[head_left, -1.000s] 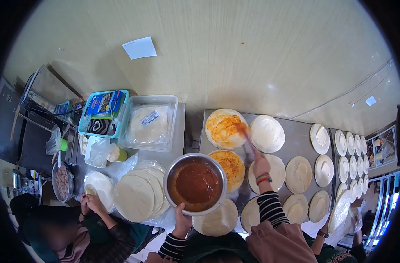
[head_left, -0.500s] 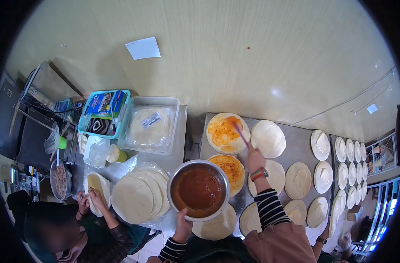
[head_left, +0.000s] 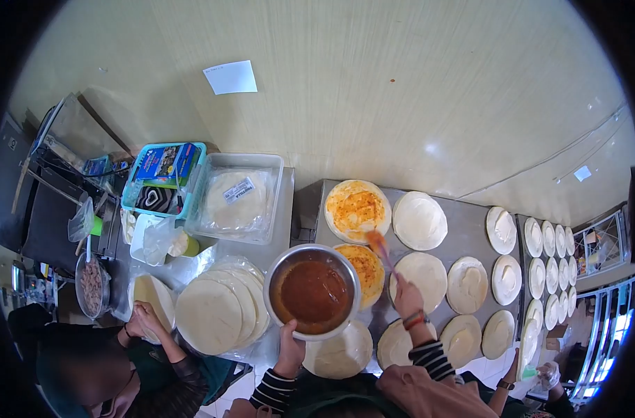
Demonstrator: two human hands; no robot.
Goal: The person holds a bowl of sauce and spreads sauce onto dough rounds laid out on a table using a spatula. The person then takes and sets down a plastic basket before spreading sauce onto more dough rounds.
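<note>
My left hand grips the near rim of a steel bowl that holds red-orange sauce. In my right hand is the handle of a spatula; its sauce-coated head is over the lower right edge of the back flatbread, which is smeared orange. A second sauced flatbread lies just below it, partly behind the bowl. Beside these, a flatbread with pale cream and another pale one rest on the metal table.
A stack of flatbreads, a clear box and a turquoise basket stand left. One person handles a flatbread at lower left; another person's gloved hand shows at lower right. Several cream-topped flatbreads lie right.
The spatula has come down from the back flatbread's upper part to its lower right edge, and my right hand has lowered with it. The bowl has shifted slightly.
</note>
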